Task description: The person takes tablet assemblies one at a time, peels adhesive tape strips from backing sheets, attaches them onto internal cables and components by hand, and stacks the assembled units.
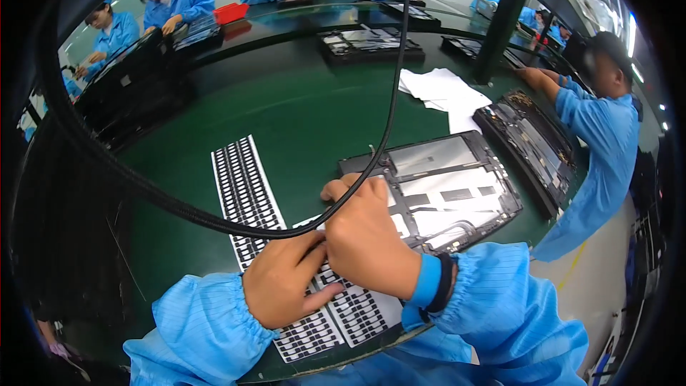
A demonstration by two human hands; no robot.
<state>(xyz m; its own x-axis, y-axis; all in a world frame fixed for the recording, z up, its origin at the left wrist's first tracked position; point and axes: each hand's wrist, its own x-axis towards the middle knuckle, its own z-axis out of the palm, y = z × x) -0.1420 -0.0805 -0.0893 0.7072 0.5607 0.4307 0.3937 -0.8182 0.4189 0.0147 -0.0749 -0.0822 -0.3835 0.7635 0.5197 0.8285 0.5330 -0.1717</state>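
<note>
My left hand (284, 277) rests on white sheets (363, 313) printed or lined with rows of small black pieces, its thumb held apart and its fingertips partly hidden behind my right hand. My right hand (371, 239) is bent over beside it, fingers curled in; whatever is between the fingertips is hidden. It lies against the left side of an opened flat electronic device (451, 196) with a black frame and silver-white panels. A longer strip sheet (246, 179) of the same black pieces reaches out to the far left of my hands.
A black cable (394, 93) hangs across the view in front of my hands. White papers (446, 93) and another opened device (529, 139) lie to the right. More devices (371, 43) sit across the green table (300, 114). A co-worker (597, 121) stands at the right; several others work beyond.
</note>
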